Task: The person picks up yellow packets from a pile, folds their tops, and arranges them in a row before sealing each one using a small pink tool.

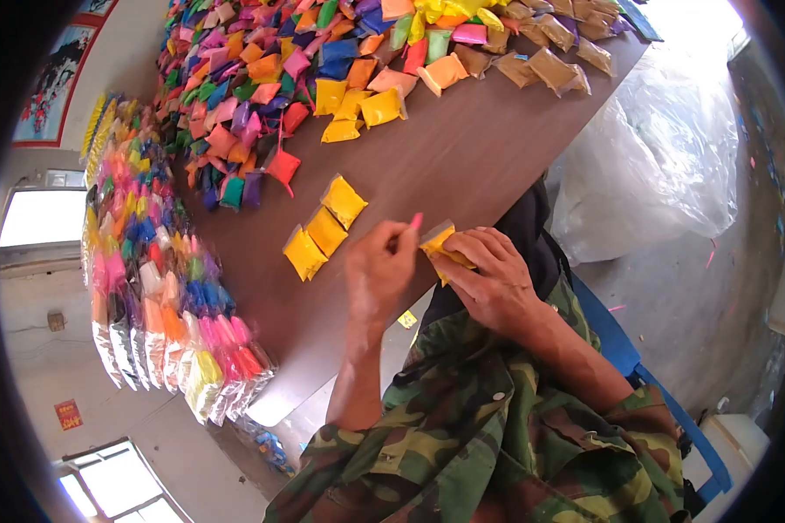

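My right hand (pixel 495 272) is closed around a small yellow packet (pixel 446 243), close over the table edge, its fingers covering part of it. Beside it on the left, my left hand (pixel 381 266) is curled in a pinch, with a small pink strip (pixel 417 221) sticking up from the fingertips. Three yellow packets (pixel 326 230) in clear wrappers lie in a slanted row on the brown table (pixel 445 148), just beyond my left hand. A red packet (pixel 283 166) with a pink strip lies farther off, at the edge of the heap.
A large heap of coloured packets (pixel 235 96) covers the far side of the table, with brown packets (pixel 554 71) at its right end. Stacked bags of coloured packets (pixel 153 261) stand along the left. A big clear plastic bag (pixel 650 157) is at the right, near a blue chair (pixel 606 318).
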`<state>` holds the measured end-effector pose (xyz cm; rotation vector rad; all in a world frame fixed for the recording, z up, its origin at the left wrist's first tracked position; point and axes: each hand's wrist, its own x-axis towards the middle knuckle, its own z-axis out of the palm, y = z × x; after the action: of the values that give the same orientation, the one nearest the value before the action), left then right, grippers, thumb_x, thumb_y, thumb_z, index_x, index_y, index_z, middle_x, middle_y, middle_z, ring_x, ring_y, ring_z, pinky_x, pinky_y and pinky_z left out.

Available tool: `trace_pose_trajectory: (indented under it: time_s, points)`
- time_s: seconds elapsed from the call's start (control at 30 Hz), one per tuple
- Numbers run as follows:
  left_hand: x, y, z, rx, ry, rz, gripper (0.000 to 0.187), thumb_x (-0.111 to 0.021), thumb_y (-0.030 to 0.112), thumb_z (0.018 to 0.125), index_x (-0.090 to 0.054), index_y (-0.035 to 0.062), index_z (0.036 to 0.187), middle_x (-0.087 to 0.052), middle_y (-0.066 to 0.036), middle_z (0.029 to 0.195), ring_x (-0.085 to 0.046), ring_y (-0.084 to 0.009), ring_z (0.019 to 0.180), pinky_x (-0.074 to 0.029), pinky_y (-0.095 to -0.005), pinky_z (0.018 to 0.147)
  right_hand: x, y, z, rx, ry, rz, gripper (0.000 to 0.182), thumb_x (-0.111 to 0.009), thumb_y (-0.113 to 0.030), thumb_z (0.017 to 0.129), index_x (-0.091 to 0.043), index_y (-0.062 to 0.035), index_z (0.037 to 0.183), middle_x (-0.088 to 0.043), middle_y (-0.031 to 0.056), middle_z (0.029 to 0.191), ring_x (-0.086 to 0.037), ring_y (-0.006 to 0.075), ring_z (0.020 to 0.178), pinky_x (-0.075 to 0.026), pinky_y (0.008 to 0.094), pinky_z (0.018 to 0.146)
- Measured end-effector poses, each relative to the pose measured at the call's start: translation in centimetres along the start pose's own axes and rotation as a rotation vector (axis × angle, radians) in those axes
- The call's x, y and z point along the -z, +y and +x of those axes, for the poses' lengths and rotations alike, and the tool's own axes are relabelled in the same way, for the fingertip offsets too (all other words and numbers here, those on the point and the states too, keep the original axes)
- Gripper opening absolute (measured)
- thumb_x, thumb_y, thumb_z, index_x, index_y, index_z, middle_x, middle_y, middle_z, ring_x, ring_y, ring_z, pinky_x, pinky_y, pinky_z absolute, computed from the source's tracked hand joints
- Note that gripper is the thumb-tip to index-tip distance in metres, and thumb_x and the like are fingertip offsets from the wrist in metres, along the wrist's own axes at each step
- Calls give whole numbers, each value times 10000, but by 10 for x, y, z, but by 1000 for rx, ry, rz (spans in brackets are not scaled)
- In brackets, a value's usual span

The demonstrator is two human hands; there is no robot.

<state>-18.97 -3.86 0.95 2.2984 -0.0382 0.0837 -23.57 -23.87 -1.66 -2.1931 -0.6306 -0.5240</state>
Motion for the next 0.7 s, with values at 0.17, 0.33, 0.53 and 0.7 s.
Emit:
trace_pose_trajectory:
  time_s: [0.17,0.33,0.53,0.7]
  points:
    - [-11,32,35,-98,-126,-42,160,-785,139,1013,-796,-18,1041,-731,-27,797,-631,-73,724,-515,-279,660,-2,2,-3,16,11,0,392,-822,-58,818,-786,-71,1208,-648,73,1265,-663,301,1215,-523,477,1104]
    - [20,27,29,38,-12,-107,159,-794,149,1021,-802,-6,1054,-725,6,831,-626,-55,756,-507,-255,674,-3,0,-5,-20,27,39,444,-868,-54,818,-788,-81,1254,-680,93,1263,-675,326,1205,-538,497,1089]
    - [16,-12,-4,138,53,-105,146,-794,129,1009,-797,-12,1047,-731,-2,824,-622,-53,738,-510,-256,667,-5,1,-9,-21,25,32,479,-863,-42,820,-761,-81,1286,-690,97,1290,-677,325,1224,-530,501,1102]
    - [-9,14,9,22,-64,-83,139,-789,108,1004,-791,-14,1071,-741,-31,829,-621,-60,719,-512,-260,657,-4,0,-5,-11,22,21,443,-835,-51,831,-758,-73,1267,-670,78,1292,-667,289,1236,-494,485,1153]
